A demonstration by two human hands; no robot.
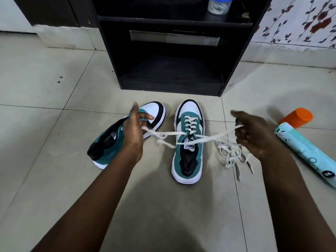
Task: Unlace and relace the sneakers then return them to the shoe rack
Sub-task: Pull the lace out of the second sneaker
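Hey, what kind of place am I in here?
Probably a room at home, by the shoe storage: a tiled floor, a black shoe rack against the wall, a floral curtain beside it, and sneakers on the floor.

Two sneakers before your shoe rack, loose lace right of them, perhaps a bottle farther right.

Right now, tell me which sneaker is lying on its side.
The left sneaker, behind the left hand. It is tipped over and has no lace; the other sneaker stands upright, laced.
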